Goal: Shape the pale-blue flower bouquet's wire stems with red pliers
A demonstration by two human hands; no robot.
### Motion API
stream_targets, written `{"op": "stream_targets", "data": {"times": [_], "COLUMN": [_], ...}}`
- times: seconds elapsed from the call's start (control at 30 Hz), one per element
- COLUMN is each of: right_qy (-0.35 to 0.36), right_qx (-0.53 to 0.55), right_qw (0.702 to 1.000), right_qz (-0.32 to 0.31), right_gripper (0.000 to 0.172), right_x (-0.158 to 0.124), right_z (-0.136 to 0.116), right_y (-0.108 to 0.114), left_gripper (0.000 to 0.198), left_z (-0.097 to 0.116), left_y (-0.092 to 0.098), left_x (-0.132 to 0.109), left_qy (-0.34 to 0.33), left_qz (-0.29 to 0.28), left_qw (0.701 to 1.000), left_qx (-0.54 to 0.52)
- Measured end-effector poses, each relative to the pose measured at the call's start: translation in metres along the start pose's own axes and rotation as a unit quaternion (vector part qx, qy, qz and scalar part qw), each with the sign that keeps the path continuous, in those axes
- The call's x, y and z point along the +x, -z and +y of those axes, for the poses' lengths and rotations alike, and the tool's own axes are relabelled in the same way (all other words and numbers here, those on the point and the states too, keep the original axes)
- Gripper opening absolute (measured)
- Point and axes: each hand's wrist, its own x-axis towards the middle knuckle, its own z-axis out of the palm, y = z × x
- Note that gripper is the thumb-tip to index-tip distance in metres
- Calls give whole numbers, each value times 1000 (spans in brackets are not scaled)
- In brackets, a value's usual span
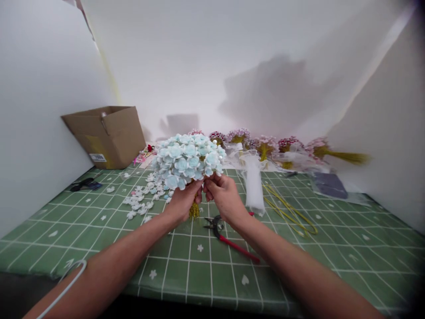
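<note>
A bouquet of pale blue artificial flowers (186, 157) is held up over the middle of the table. My left hand (186, 199) is closed around its gold wire stems (194, 211), just under the flower heads. On the right side of the bunch, my right hand (224, 192) has its fingers pinched together below the blooms; what lies between those fingertips is too small to make out. Red-handled pliers (219, 228) rest on the tablecloth beneath my right wrist. Loose pale blue and white flower heads (141, 204) lie scattered left of the bouquet.
A cardboard box (109, 139) stands at the back left, near dark sunglasses (83, 184). Along the back wall lie several pink and red bouquets (265, 144). A roll of white mesh (254, 184), yellow wire (292, 212) and a plastic-wrapped dark packet (330, 185) are on the right.
</note>
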Motion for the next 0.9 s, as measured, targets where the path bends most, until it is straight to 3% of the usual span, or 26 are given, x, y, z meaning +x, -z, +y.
{"op": "stream_targets", "data": {"times": [0.17,0.27,0.33,0.43,0.5,0.6,0.7,0.77,0.9], "right_qy": [147,245,286,224,132,21,-21,-26,3], "right_qx": [-110,-224,-292,-317,-366,-472,-544,-566,-580], "right_qw": [982,934,902,915,909,837,766,743,732], "right_qz": [-49,-128,-139,-111,-148,-276,-342,-357,-357], "right_gripper": [9,16,24,25,28,55,88,86,65], "right_x": [5,13,15,5,-11,-41,-65,-73,-72], "right_z": [6,11,9,-4,-14,-16,-5,0,2], "right_y": [19,30,36,50,63,78,82,80,73], "left_gripper": [46,47,45,38,37,38,39,39,39], "left_z": [13,15,15,17,21,26,27,27,27], "left_y": [0,3,4,8,13,18,20,19,19], "left_x": [-3,0,2,9,14,20,21,19,16], "left_qy": [117,183,193,158,126,94,75,78,106], "left_qz": [-67,-96,-89,-63,-46,-28,-34,-51,-88], "left_qw": [985,969,968,980,987,991,992,990,981], "left_qx": [-112,-136,-130,-107,-93,-89,-93,-104,-138]}}
